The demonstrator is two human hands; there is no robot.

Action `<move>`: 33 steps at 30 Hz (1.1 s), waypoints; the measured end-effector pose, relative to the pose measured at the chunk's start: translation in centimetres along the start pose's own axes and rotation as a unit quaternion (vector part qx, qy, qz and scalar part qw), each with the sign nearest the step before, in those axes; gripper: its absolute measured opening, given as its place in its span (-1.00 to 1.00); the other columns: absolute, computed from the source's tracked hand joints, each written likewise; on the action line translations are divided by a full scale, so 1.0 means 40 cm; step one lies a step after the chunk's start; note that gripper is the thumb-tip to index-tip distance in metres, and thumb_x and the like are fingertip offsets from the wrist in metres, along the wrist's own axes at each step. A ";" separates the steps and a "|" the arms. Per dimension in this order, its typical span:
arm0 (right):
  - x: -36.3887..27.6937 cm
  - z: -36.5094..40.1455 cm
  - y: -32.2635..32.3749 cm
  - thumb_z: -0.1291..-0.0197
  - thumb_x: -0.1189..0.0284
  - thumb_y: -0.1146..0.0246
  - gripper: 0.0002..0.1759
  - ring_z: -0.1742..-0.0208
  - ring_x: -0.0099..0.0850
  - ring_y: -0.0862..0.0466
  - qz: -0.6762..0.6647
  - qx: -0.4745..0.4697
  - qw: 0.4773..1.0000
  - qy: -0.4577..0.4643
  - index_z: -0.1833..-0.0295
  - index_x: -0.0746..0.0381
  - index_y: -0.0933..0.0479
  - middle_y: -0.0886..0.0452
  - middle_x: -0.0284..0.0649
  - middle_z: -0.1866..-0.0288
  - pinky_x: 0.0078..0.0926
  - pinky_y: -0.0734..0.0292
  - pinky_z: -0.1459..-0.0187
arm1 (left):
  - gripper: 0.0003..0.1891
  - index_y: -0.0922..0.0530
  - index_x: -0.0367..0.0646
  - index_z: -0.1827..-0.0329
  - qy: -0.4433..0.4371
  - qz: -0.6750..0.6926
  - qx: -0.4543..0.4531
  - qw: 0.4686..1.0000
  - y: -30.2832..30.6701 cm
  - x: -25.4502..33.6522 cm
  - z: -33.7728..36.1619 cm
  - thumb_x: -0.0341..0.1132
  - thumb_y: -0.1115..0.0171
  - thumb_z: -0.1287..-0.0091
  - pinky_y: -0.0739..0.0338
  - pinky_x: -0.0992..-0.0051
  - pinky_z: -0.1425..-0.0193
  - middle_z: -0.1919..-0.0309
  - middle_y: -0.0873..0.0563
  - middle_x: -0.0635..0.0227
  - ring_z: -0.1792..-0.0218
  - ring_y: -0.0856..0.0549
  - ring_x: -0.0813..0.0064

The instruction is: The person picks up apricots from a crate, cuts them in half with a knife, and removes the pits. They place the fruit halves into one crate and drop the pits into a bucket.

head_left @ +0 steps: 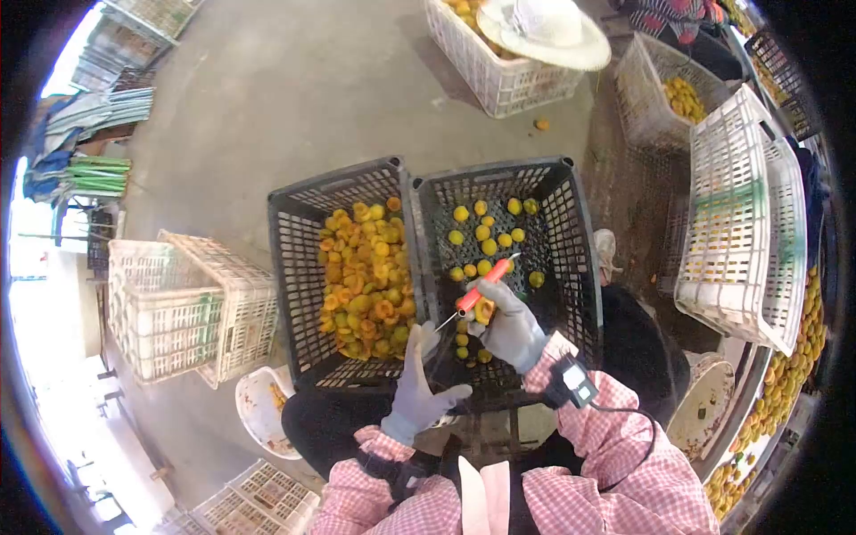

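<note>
My right hand (513, 325), in a grey glove, is closed round an orange-handled tool (482, 286) with a thin metal shaft pointing down-left, and a cut yellow-orange fruit (484, 310) shows at its fingers. To the left, my gloved left hand (417, 392) has its fingers spread, with nothing seen in it, near the shaft's end. Both hands are over the near part of two black crates. The left black crate (294, 267) holds a heap of cut orange fruit. Several whole yellow-green fruits (486, 233) lie scattered in the right black crate (584, 259).
White crates (165, 308) stand at the left, and tall white crates (727, 223) at the right. A straw hat (546, 34) rests on a fruit-filled white crate (526, 89) at the back. A person (673, 18) is at the top right. White buckets (254, 415) flank me.
</note>
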State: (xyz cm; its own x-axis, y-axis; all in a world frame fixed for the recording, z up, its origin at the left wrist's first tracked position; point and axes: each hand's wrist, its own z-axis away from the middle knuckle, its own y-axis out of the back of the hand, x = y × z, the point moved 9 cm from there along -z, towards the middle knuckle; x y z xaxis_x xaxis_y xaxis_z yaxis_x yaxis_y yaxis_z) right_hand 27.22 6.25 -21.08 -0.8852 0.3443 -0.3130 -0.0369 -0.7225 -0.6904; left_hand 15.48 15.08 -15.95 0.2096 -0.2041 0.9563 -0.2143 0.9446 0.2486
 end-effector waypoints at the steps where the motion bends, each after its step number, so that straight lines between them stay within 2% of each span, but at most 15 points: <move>1: 0.008 0.042 -0.019 -0.27 0.20 -0.24 -0.76 0.41 -0.56 -0.52 0.005 -0.010 1.000 0.005 0.07 0.07 -0.47 -0.58 -0.39 0.30 -0.61 -0.36 0.43 | 0.19 0.22 -0.19 -0.56 -0.010 -0.003 0.005 1.000 0.004 0.014 0.013 -0.07 -0.52 -0.08 -0.19 0.17 -0.47 -0.47 -0.15 -0.04 -0.41 -0.31 0.08; 3: 0.024 0.132 -0.015 -0.29 0.20 -0.23 -0.76 0.39 -0.54 -0.52 -0.017 0.022 0.999 0.017 0.06 0.09 -0.47 -0.58 -0.37 0.30 -0.62 -0.36 0.42 | 0.18 0.22 -0.17 -0.57 -0.100 0.030 0.077 0.992 0.040 0.072 0.035 -0.02 -0.49 -0.11 -0.16 0.17 -0.48 -0.48 -0.12 -0.03 -0.43 -0.28 0.09; 5: 0.036 0.216 -0.016 -0.32 0.21 -0.21 -0.77 0.33 -0.51 -0.57 -0.032 -0.004 0.997 0.067 0.06 0.11 -0.49 -0.60 -0.33 0.26 -0.60 -0.42 0.40 | 0.16 0.23 -0.13 -0.57 -0.131 0.076 0.112 0.982 0.039 0.105 0.072 0.05 -0.45 -0.14 -0.15 0.18 -0.48 -0.50 -0.10 0.03 -0.43 -0.27 0.11; 7: 0.063 0.294 -0.054 -0.35 0.23 -0.19 -0.78 0.29 -0.49 -0.60 -0.207 -0.071 0.976 0.005 0.08 0.14 -0.51 -0.63 -0.30 0.23 -0.58 -0.48 0.35 | 0.15 0.23 -0.09 -0.58 -0.101 0.227 0.130 0.960 0.032 0.106 0.097 0.12 -0.41 -0.16 -0.16 0.18 -0.48 -0.51 -0.09 0.09 -0.43 -0.27 0.15; 9: 0.080 0.348 -0.065 -0.34 0.22 -0.20 -0.73 0.22 -0.46 -0.63 -0.183 -0.117 0.976 0.033 0.02 0.17 -0.52 -0.65 -0.30 0.17 -0.52 -0.54 0.28 | 0.23 0.21 -0.12 -0.57 -0.083 0.287 0.110 0.948 -0.009 0.127 0.132 0.19 -0.47 -0.04 -0.17 0.19 -0.48 -0.51 -0.07 0.07 -0.42 -0.31 0.16; 12: 0.147 0.422 -0.082 -0.34 0.20 -0.20 -0.69 0.19 -0.46 -0.64 -0.135 -0.128 0.982 0.026 -0.03 0.18 -0.51 -0.65 -0.29 0.15 -0.53 -0.55 0.18 | 0.12 0.11 -0.16 -0.56 -0.152 0.329 0.081 0.929 -0.053 0.202 0.174 0.15 -0.42 -0.13 -0.15 0.19 -0.49 -0.50 -0.12 0.08 -0.42 -0.31 0.18; 15: 0.212 0.492 -0.108 -0.34 0.20 -0.19 -0.68 0.14 -0.47 -0.63 -0.068 -0.116 0.991 -0.017 -0.05 0.17 -0.50 -0.65 -0.29 0.14 -0.54 -0.52 0.08 | -0.21 -0.20 -0.29 -0.38 -0.067 0.367 0.026 0.928 -0.057 0.217 0.199 0.06 -0.29 -0.28 -0.33 0.21 -0.38 -0.24 -0.44 0.04 -0.25 -0.50 0.17; 17: 0.200 0.568 -0.158 -0.38 0.14 -0.13 -0.67 0.18 -0.53 -0.61 0.034 -0.192 0.981 -0.015 -0.05 0.13 -0.53 -0.62 -0.38 0.10 -0.53 -0.49 0.15 | -0.39 -0.40 -0.37 -0.26 -0.008 0.389 -0.013 0.921 -0.071 0.227 0.203 -0.01 -0.20 -0.39 -0.45 0.22 -0.30 -0.08 -0.65 0.01 -0.13 -0.62 0.17; 18: 0.188 0.580 -0.135 -0.38 0.19 -0.12 -0.67 0.16 -0.52 -0.60 0.123 -0.173 0.977 0.003 -0.10 0.15 -0.51 -0.60 -0.38 0.04 -0.57 -0.46 0.14 | -0.52 -0.50 -0.38 -0.09 -0.030 0.399 0.032 0.916 -0.053 0.238 0.204 -0.06 -0.15 -0.43 -0.57 0.24 -0.17 0.11 -0.72 0.02 0.02 -0.71 0.16; 21: 0.182 0.619 -0.063 -0.38 0.20 -0.12 -0.55 0.16 -0.46 -0.61 0.110 -0.167 0.980 -0.022 -0.24 0.23 -0.40 -0.60 -0.27 0.01 -0.55 -0.48 0.13 | -0.56 -0.53 -0.39 -0.02 -0.035 0.472 0.043 0.880 -0.013 0.260 0.208 -0.08 -0.15 -0.43 -0.60 0.23 -0.14 0.13 -0.72 0.02 0.06 -0.73 0.15; 23: 0.178 0.626 -0.012 -0.39 0.20 -0.12 -0.52 0.16 -0.45 -0.61 0.090 -0.163 0.982 -0.012 -0.27 0.27 -0.37 -0.60 -0.23 -0.01 -0.57 -0.47 0.20 | -0.62 -0.55 -0.39 0.03 -0.015 0.448 0.054 0.892 0.001 0.269 0.221 -0.15 -0.13 -0.44 -0.63 0.22 -0.09 0.20 -0.73 0.04 0.13 -0.75 0.15; 25: 0.160 0.638 -0.017 -0.40 0.18 -0.10 -0.51 0.19 -0.45 -0.61 0.104 -0.180 0.978 0.007 -0.28 0.27 -0.36 -0.59 -0.22 -0.01 -0.61 -0.46 0.29 | -0.67 -0.57 -0.38 0.08 0.030 0.398 -0.011 0.917 -0.028 0.272 0.232 -0.20 -0.11 -0.45 -0.64 0.28 -0.01 0.24 -0.74 0.07 0.17 -0.75 0.22; 26: 0.162 0.639 -0.026 -0.41 0.17 -0.09 -0.57 0.29 -0.47 -0.60 0.115 -0.158 0.981 0.015 -0.21 0.24 -0.41 -0.62 -0.23 0.10 -0.63 -0.43 0.36 | -0.72 -0.59 -0.35 0.13 0.040 0.373 -0.026 0.927 -0.046 0.282 0.239 -0.25 -0.12 -0.44 -0.63 0.34 0.03 0.25 -0.74 0.09 0.20 -0.75 0.28; 30: 0.178 0.611 0.011 -0.43 0.17 -0.08 -0.65 0.38 -0.49 -0.58 0.177 -0.108 0.977 0.051 -0.09 0.22 -0.44 -0.64 -0.24 0.24 -0.62 -0.44 0.37 | -0.74 -0.62 -0.33 0.18 0.028 0.355 -0.028 0.934 -0.072 0.297 0.247 -0.25 -0.16 -0.42 -0.60 0.38 0.04 0.26 -0.74 0.11 0.21 -0.74 0.32; 33: 0.194 0.604 0.003 -0.44 0.16 -0.07 -0.69 0.43 -0.49 -0.57 0.144 -0.103 0.983 0.055 0.00 0.20 -0.44 -0.64 -0.24 0.33 -0.61 -0.46 0.37 | -0.66 -0.51 -0.36 -0.08 -0.105 0.451 0.029 0.886 -0.045 0.352 0.254 -0.26 -0.19 -0.40 -0.49 0.21 -0.28 0.06 -0.70 0.04 -0.08 -0.66 0.18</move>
State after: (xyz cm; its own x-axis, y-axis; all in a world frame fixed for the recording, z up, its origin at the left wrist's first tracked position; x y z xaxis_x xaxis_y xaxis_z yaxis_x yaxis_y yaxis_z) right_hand 9.12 -5.65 -7.83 -0.7898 0.2142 -0.5747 0.3117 -0.6669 -0.6769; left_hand 9.11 7.90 -1.36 -0.2527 0.5785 0.7756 -0.2544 0.7336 -0.6301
